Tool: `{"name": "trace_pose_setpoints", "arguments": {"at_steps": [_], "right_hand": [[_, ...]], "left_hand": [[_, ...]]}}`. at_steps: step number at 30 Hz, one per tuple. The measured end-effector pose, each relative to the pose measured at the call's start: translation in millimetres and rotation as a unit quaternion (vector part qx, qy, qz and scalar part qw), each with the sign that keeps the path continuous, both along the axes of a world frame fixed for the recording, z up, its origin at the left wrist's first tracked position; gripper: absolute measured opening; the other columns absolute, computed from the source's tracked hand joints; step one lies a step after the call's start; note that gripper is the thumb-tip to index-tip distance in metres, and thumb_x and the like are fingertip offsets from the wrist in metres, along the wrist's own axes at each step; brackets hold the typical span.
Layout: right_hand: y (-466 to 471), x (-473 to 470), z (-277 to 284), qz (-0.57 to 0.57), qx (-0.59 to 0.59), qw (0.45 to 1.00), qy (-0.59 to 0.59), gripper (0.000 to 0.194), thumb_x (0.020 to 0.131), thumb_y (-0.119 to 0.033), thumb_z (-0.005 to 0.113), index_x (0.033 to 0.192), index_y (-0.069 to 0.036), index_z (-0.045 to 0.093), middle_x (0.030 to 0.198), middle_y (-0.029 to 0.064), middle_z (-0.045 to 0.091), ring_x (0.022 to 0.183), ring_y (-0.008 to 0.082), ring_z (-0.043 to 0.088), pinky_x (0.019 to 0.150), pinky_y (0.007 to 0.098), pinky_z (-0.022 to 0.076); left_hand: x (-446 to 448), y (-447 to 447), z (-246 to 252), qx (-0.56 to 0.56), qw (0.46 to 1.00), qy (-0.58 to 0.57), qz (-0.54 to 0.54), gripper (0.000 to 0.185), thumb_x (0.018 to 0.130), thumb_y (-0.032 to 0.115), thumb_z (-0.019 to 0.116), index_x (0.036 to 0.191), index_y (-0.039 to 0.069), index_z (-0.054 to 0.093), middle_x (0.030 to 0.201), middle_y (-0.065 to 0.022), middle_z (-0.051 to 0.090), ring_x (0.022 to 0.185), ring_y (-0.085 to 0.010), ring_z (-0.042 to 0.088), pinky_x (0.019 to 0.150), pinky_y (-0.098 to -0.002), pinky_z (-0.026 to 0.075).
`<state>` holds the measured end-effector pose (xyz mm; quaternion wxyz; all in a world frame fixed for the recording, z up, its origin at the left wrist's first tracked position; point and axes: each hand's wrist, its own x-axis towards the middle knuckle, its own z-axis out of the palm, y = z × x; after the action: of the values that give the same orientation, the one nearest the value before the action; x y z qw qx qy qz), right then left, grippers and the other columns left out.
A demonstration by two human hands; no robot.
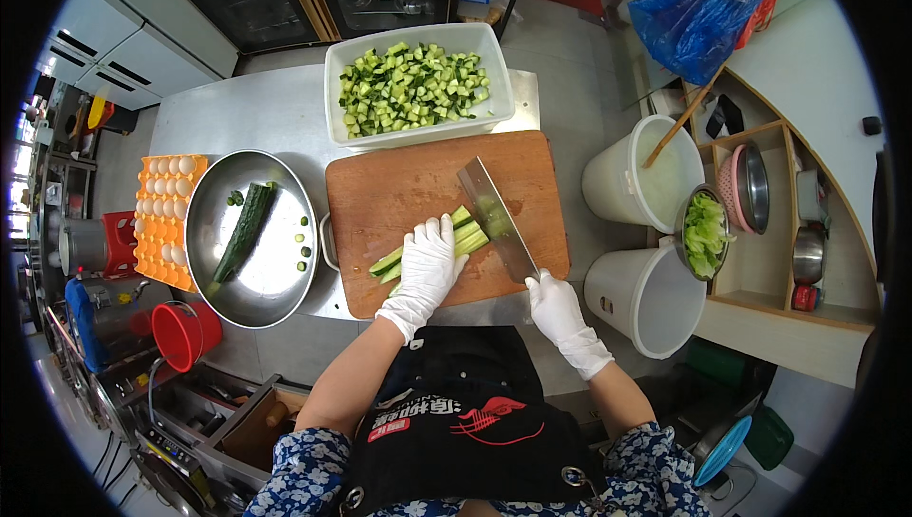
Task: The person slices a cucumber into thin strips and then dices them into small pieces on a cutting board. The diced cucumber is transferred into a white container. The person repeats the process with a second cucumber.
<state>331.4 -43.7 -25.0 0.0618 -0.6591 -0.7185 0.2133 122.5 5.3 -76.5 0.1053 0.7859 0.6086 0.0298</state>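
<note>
My left hand (429, 260), in a white glove, presses down on several lengthwise cucumber strips (470, 238) lying on the wooden cutting board (399, 182). Part of the strips is hidden under the palm. The gloved right hand (559, 307) grips the handle of a cleaver (502, 225). Its broad blade stands just right of the strips' cut ends, reaching away from me across the board. Behind the board, a white plastic tub (420, 137) holds diced cucumber (413, 86). To the left, a steel bowl (271, 296) contains a whole cucumber (244, 232) and a few small end pieces.
An orange egg tray (153, 250) with eggs sits left of the bowl on the steel table (235, 111). Two white buckets (613, 168) (620, 296) stand at the right, near a bowl of lettuce (705, 232). A red bucket (178, 335) is at lower left.
</note>
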Motion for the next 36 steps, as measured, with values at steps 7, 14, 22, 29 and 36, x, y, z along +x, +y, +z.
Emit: {"name": "trace_pose_setpoints", "arguments": {"at_steps": [7,14,22,29,36], "right_hand": [[-11,-3,29,0.023,0.013,1.0,0.007,0.024,0.094,-0.022,0.051,0.086,0.0,0.056,0.058,0.0168,0.059,0.052,0.0356,0.06,0.049,0.0448,0.0473],[-10,-15,26,0.035,-0.018,0.998,-0.047,0.022,0.093,-0.021,0.051,0.079,-0.003,0.053,0.055,0.0158,0.058,0.049,0.0341,0.06,0.047,0.0438,0.0479],[-4,-21,-1,0.001,-0.023,0.999,-0.032,0.027,0.094,-0.024,0.049,0.083,0.0,0.056,0.06,0.0202,0.06,0.055,0.0377,0.062,0.052,0.047,0.0497],[-11,-9,16,0.002,0.013,1.0,0.013,0.027,0.094,-0.023,0.051,0.09,0.002,0.058,0.06,0.0197,0.06,0.056,0.038,0.061,0.052,0.0467,0.0484],[-12,-16,31,0.03,0.005,0.999,0.009,0.024,0.093,-0.021,0.052,0.083,0.0,0.055,0.056,0.0175,0.058,0.051,0.0358,0.06,0.048,0.0451,0.0477]], "left_hand": [[0,-1,-2,0.005,1.0,-0.002,0.004,0.076,0.074,0.04,0.071,0.129,-0.003,0.042,0.112,-0.0158,0.051,0.1,-0.0286,0.05,0.087,-0.0396,0.04],[0,-1,-3,0.005,1.0,-0.004,0.005,0.076,0.073,0.04,0.071,0.129,-0.003,0.042,0.113,-0.0157,0.051,0.1,-0.0286,0.05,0.087,-0.0394,0.04],[0,0,-3,0.004,1.0,-0.006,0.005,0.075,0.075,0.039,0.07,0.13,-0.003,0.042,0.113,-0.0165,0.051,0.101,-0.0293,0.05,0.087,-0.0404,0.04],[0,0,-3,0.008,1.0,-0.005,0.004,0.075,0.075,0.04,0.07,0.129,-0.003,0.042,0.113,-0.0163,0.051,0.101,-0.0291,0.05,0.087,-0.0399,0.04],[0,1,-3,0.001,1.0,-0.01,0.009,0.075,0.074,0.039,0.071,0.129,-0.003,0.043,0.112,-0.016,0.051,0.101,-0.0286,0.05,0.087,-0.0398,0.04]]}}
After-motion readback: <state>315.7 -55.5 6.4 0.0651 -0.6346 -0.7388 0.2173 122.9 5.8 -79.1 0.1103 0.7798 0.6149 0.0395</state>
